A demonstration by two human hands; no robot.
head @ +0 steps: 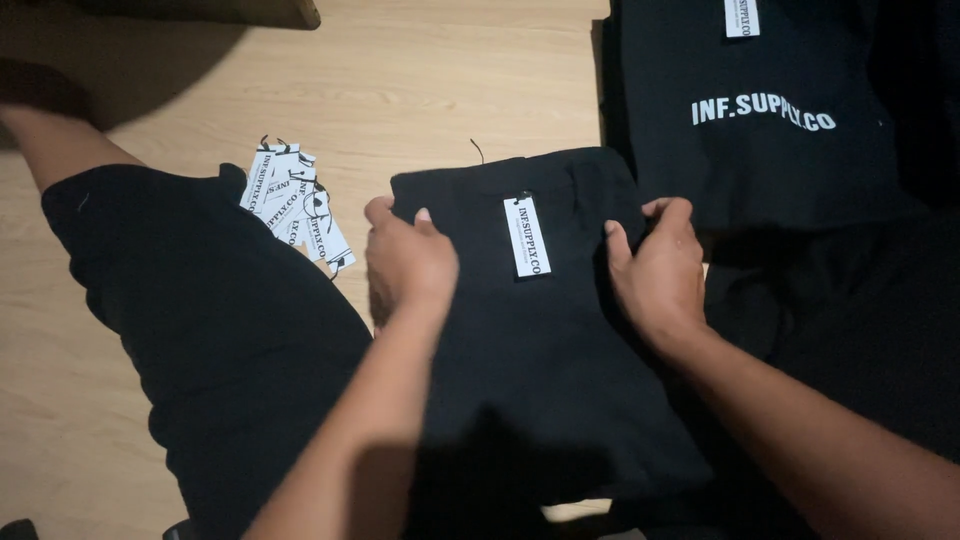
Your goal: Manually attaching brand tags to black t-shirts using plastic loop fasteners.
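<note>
Both hands, left (pixel 408 262) and right (pixel 657 268), pinch the upper corners of the folded black garment (pixel 530 360) lying on the wooden floor (pixel 420 80) before me, which I judge soft, light and floppy (best held by its edges).

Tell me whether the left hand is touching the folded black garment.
Touching. The head view shows the left hand gripping the folded black garment's left edge, fingers curled over the cloth.
</note>
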